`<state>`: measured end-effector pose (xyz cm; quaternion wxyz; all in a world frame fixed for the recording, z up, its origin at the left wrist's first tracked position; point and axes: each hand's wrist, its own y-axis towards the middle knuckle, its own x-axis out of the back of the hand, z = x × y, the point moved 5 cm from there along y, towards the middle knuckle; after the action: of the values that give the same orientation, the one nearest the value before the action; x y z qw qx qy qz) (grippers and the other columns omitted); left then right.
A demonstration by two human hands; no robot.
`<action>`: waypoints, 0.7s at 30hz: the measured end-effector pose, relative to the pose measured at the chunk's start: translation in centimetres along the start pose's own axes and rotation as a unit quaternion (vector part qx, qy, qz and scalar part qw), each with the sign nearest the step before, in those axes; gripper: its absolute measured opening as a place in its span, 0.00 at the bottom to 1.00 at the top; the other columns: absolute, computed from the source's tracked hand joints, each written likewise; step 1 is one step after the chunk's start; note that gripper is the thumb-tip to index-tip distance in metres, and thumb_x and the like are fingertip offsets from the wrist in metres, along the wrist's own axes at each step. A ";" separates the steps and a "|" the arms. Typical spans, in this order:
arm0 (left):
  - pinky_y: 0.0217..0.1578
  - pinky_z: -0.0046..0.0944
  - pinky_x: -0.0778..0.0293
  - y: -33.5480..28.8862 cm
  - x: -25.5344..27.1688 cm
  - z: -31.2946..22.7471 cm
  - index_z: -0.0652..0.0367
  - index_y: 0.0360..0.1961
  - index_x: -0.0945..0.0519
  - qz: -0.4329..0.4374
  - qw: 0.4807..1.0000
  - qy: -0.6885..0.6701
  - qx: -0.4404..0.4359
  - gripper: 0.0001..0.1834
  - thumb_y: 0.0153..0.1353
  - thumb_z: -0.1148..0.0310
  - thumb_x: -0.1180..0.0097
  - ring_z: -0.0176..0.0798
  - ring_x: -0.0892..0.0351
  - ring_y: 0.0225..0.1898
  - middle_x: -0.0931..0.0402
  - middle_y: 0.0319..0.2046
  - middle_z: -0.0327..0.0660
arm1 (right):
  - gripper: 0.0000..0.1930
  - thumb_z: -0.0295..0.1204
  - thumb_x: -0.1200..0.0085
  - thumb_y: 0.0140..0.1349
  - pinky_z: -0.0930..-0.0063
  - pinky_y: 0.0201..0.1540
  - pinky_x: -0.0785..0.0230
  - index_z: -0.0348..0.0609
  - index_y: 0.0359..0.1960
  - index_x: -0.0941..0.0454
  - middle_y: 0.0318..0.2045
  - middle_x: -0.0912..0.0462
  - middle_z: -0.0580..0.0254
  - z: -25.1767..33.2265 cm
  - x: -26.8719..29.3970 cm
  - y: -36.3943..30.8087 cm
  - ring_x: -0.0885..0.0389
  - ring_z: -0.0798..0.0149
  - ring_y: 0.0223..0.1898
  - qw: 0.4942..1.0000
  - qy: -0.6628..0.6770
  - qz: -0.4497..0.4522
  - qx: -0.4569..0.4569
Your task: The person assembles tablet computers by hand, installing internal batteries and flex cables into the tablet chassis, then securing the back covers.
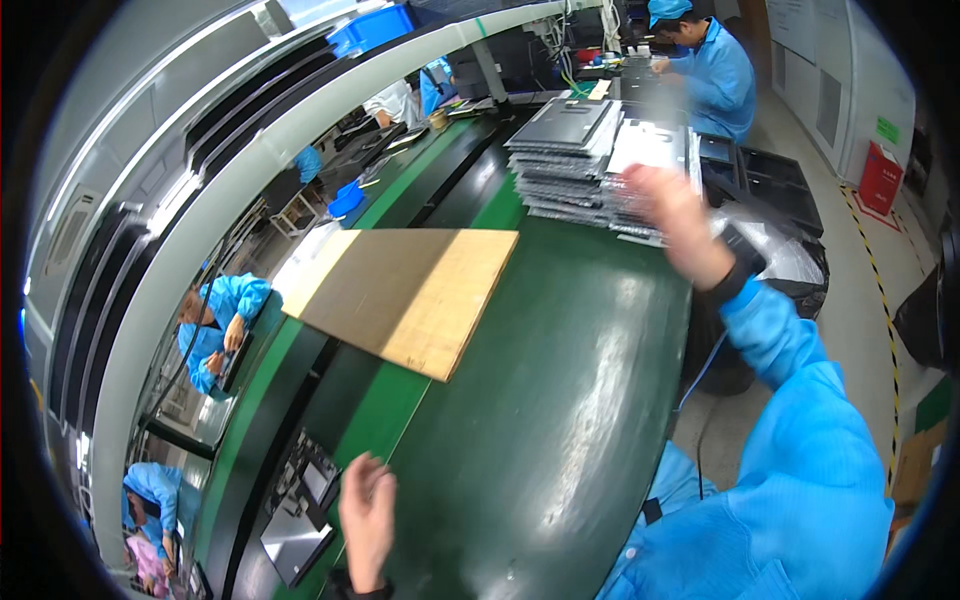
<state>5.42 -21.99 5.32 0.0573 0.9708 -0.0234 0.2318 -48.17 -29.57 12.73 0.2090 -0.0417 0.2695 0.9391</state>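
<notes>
My left hand (368,515) is over the near left part of the green table (540,420), fingers loosely bent and apart, with nothing seen in them. Beside it on the dark conveyor strip lies an opened device (298,542) with a silver panel and a black part showing inner components. My right hand (678,225) is stretched forward and smeared by motion, in front of a stack of white-topped flat panels (648,150). Whether it touches or holds anything cannot be made out. Left of that stack stands another pile of thin grey panels (560,130), with clear wrapping between the layers.
A flat wooden board (410,285) lies across the table and conveyor edge. Black bags (770,255) and dark panels (778,185) stand right of the stacks. Co-workers in blue sit at the far end (725,85) and across the line (225,320). A curved white beam (250,160) runs overhead.
</notes>
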 end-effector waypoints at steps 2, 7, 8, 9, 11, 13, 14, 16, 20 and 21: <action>0.57 0.50 0.18 3.1 -10.3 -5.9 0.67 0.71 0.37 0.134 0.976 -0.165 0.044 0.28 0.76 0.66 0.47 0.50 0.25 0.64 0.31 0.65 0.56 | 0.19 0.49 0.48 0.72 0.71 0.49 0.32 0.49 0.52 0.19 0.45 0.15 0.68 -3.3 17.9 9.2 0.19 0.71 0.47 0.988 -0.055 -0.126 0.068; 0.71 0.62 0.36 10.5 -31.2 -13.7 0.71 0.75 0.52 0.316 0.787 -0.486 0.210 0.47 0.73 0.47 0.45 0.59 0.44 0.75 0.49 0.75 0.63 | 0.38 0.65 0.44 0.60 0.59 0.52 0.31 0.47 0.61 0.23 0.57 0.20 0.60 -13.8 35.5 20.3 0.23 0.62 0.55 0.940 -0.198 -0.207 -0.185; 0.72 0.63 0.39 12.3 -34.9 -14.0 0.70 0.77 0.57 0.320 0.762 -0.511 0.238 0.54 0.69 0.43 0.41 0.58 0.47 0.77 0.54 0.76 0.63 | 0.43 0.66 0.45 0.61 0.56 0.55 0.31 0.42 0.65 0.26 0.61 0.22 0.55 -15.9 34.2 21.5 0.23 0.56 0.56 0.934 -0.224 -0.177 -0.214; 0.73 0.62 0.41 13.7 -37.8 -14.9 0.69 0.78 0.64 0.308 0.757 -0.517 0.255 0.62 0.66 0.39 0.39 0.58 0.54 0.79 0.61 0.77 0.63 | 0.45 0.67 0.46 0.61 0.53 0.56 0.31 0.39 0.66 0.26 0.62 0.23 0.53 -17.5 31.1 21.9 0.23 0.52 0.56 0.938 -0.203 -0.195 -0.202; 0.75 0.63 0.49 16.2 -44.9 -17.0 0.69 0.77 0.71 0.313 0.754 -0.516 0.260 0.73 0.58 0.32 0.35 0.58 0.64 0.80 0.69 0.78 0.63 | 0.41 0.68 0.47 0.61 0.51 0.56 0.32 0.44 0.61 0.21 0.53 0.16 0.56 -20.6 32.4 24.4 0.20 0.54 0.52 0.961 -0.131 -0.141 -0.199; 0.76 0.64 0.58 18.2 -49.9 -18.4 0.68 0.77 0.73 0.292 0.758 -0.524 0.257 0.75 0.56 0.29 0.36 0.57 0.70 0.81 0.72 0.79 0.63 | 0.40 0.68 0.46 0.60 0.51 0.56 0.32 0.47 0.60 0.20 0.50 0.15 0.58 -22.5 32.3 26.0 0.19 0.55 0.51 0.971 -0.053 -0.082 -0.217; 0.76 0.65 0.63 19.2 -51.6 -18.9 0.67 0.78 0.72 0.282 0.767 -0.522 0.243 0.75 0.55 0.27 0.37 0.56 0.72 0.81 0.73 0.79 0.63 | 0.40 0.69 0.45 0.59 0.52 0.56 0.32 0.48 0.58 0.20 0.48 0.14 0.59 -23.3 32.1 26.5 0.18 0.57 0.50 0.960 -0.070 -0.056 -0.265; 0.75 0.67 0.67 20.3 -53.8 -19.6 0.59 0.80 0.66 0.327 0.769 -0.511 0.204 0.70 0.57 0.25 0.42 0.56 0.68 0.81 0.70 0.80 0.58 | 0.41 0.71 0.43 0.55 0.52 0.58 0.34 0.51 0.58 0.19 0.49 0.14 0.58 -23.7 31.8 26.7 0.19 0.57 0.52 0.933 -0.084 0.016 -0.349; 0.74 0.64 0.60 21.6 -56.4 -19.4 0.49 0.80 0.55 0.310 0.774 -0.511 0.208 0.62 0.57 0.22 0.45 0.53 0.56 0.76 0.60 0.79 0.49 | 0.50 0.75 0.42 0.49 0.42 0.68 0.46 0.45 0.61 0.21 0.56 0.18 0.46 -22.1 30.7 25.8 0.24 0.46 0.62 0.890 -0.148 0.020 -0.430; 0.74 0.63 0.57 21.3 -56.6 -19.3 0.49 0.80 0.54 0.269 0.778 -0.515 0.238 0.63 0.56 0.21 0.45 0.52 0.55 0.76 0.59 0.78 0.49 | 0.49 0.75 0.42 0.49 0.43 0.67 0.44 0.44 0.60 0.21 0.55 0.18 0.46 -22.1 31.9 25.7 0.24 0.46 0.61 0.887 -0.149 0.006 -0.438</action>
<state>-55.23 -39.66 -1.08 -0.2613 0.8823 -0.2536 -0.2984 -88.61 -49.01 0.37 0.2014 0.0134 -0.2029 0.9582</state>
